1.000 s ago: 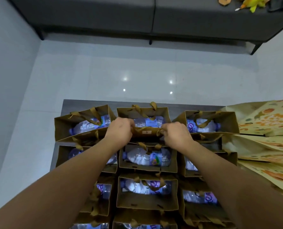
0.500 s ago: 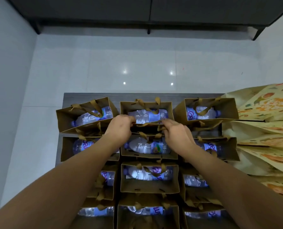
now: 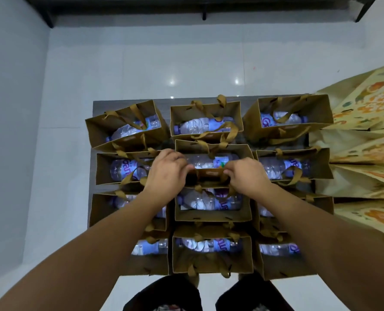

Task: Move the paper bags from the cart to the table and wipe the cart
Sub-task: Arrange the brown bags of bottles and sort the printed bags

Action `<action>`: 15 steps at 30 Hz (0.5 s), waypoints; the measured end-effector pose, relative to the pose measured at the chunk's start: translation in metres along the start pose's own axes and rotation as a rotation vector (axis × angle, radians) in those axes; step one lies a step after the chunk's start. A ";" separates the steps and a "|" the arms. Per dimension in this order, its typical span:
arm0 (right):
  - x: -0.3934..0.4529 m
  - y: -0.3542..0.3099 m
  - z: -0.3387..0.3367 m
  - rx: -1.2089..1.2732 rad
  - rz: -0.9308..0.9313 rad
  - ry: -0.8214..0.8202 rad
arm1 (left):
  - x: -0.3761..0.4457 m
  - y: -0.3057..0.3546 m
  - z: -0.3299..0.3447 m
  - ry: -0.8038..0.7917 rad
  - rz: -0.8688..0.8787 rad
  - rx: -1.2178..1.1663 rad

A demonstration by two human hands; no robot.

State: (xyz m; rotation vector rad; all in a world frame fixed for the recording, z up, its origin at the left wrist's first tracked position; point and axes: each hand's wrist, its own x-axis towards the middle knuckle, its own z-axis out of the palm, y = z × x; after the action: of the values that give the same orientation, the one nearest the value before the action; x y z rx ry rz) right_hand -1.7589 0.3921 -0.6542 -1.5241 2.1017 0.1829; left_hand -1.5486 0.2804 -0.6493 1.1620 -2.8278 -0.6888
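Gripping bag rim (image 3: 209, 176), fingers (image 3: 186, 169) inside.

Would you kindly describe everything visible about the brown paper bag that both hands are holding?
The brown paper bag stands upright and open-topped in the middle column, second row from the far end, packed among like bags. It looks like stiff kraft paper with flat ribbon-like handles. A clear plastic water bottle lies on its side inside. The left hand and right hand grip its near rim at either end.
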 end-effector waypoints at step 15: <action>-0.101 -0.029 0.033 0.150 -0.306 0.025 | -0.073 0.013 0.020 0.046 0.027 -0.024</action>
State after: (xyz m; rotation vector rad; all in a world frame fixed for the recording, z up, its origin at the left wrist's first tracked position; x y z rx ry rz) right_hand -1.6990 0.4802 -0.6271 -1.7362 1.8257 -0.1031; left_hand -1.5075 0.3448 -0.6505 1.1187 -2.7847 -0.6828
